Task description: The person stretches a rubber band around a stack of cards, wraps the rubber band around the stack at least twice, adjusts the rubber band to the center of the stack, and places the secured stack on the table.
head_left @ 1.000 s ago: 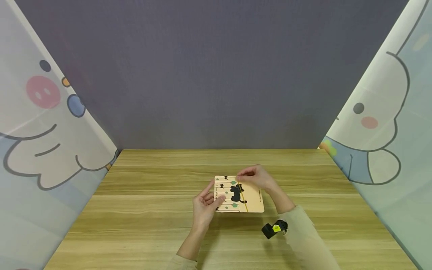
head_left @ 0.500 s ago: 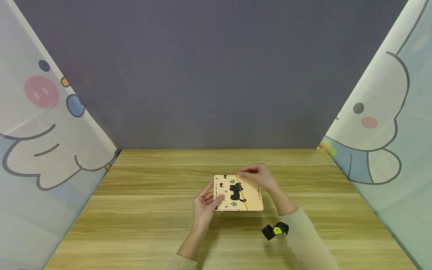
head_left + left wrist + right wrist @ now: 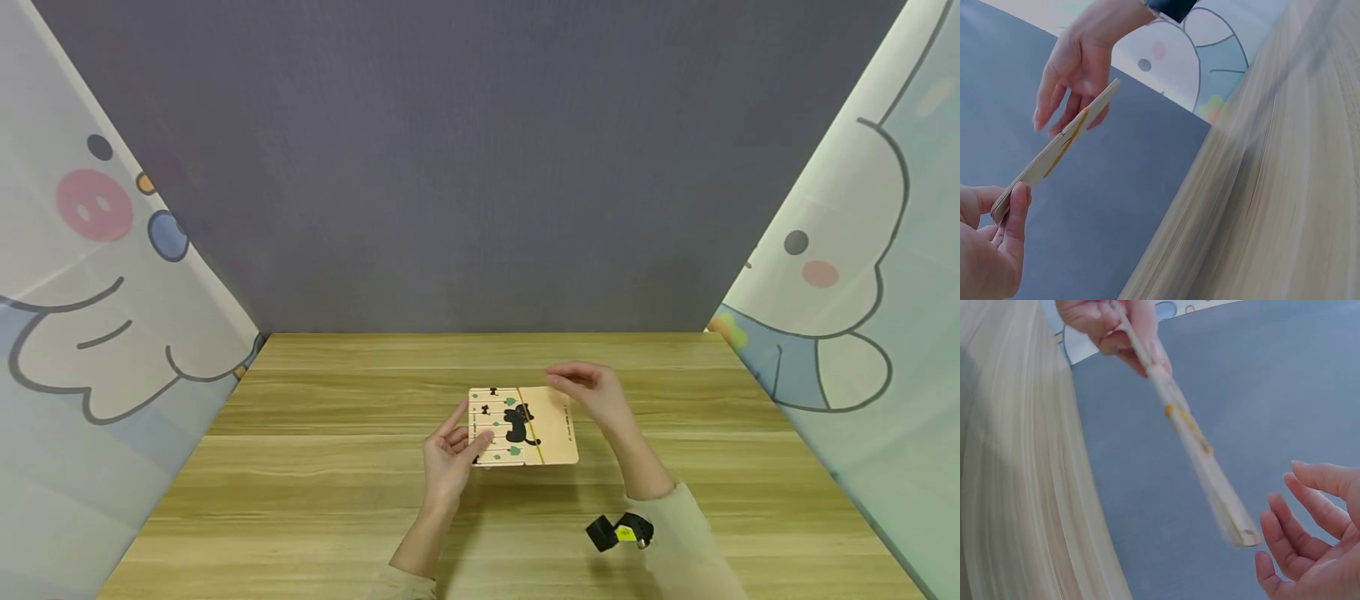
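Observation:
A thin cream notebook with a black cat, small green leaves and lines printed on it is held above the table, its cover facing up in the head view. A narrow yellow elastic band runs across its middle at a slight slant. My left hand pinches the left edge, thumb on top and fingers underneath. Both wrist views show the notebook nearly edge-on, with thin layers along its side. Just off its far right corner, my right hand hovers with loosely bent fingers and holds nothing.
The wooden table reaches back to a dark grey panel. Cartoon-printed curtains stand at both sides. A black wrist camera sticks out from the right sleeve.
My right hand has let go of the band at the notebook's far edge and moved right, away from it. The notebook, in my left hand, has shifted slightly left and away from me.

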The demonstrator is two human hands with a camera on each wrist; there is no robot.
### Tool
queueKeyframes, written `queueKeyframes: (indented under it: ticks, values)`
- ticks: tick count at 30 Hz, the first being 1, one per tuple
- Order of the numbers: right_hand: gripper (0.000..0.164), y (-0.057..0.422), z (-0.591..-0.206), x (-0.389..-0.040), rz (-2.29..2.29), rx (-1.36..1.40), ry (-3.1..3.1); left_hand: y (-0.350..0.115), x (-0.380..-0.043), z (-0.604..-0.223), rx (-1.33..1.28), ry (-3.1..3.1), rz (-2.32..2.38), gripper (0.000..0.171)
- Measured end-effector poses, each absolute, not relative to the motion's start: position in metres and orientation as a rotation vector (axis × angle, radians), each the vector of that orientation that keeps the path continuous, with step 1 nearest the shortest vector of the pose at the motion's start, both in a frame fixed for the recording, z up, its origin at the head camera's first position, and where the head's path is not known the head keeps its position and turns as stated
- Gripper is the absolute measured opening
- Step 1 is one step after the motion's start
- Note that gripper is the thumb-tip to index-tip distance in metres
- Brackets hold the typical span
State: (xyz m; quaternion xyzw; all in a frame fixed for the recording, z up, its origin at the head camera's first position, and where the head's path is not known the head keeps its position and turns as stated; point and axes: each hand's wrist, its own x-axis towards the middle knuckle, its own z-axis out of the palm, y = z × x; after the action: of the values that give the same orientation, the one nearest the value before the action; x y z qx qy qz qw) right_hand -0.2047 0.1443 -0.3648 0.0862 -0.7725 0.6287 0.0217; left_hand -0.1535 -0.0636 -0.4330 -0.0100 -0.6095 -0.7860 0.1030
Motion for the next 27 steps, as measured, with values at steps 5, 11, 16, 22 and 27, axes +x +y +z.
queueKeyframes:
  ticks: [5,11,16,22,27]
  values:
    - [0.03,0.144,-0.361,-0.189,1.983,0.252,-2.296,-0.066,-0.155,-0.433,-0.021,-1.802,-2.296,0.058]
    - [0.028,0.146,-0.386,-0.181,2.057,0.237,-2.104,-0.07,-0.159,-0.432,-0.01,-1.787,-2.286,0.057]
    - [0.025,0.162,-0.47,-0.208,2.06,0.369,-1.953,-0.072,-0.163,-0.431,0.004,-1.788,-2.269,0.058]
    - [0.03,0.159,-0.519,-0.209,2.09,0.228,-1.972,-0.073,-0.168,-0.422,0.035,-1.76,-2.304,0.059]
    - [0.03,0.153,-0.519,-0.195,2.182,0.158,-1.942,-0.072,-0.165,-0.408,0.02,-1.78,-2.276,0.058]
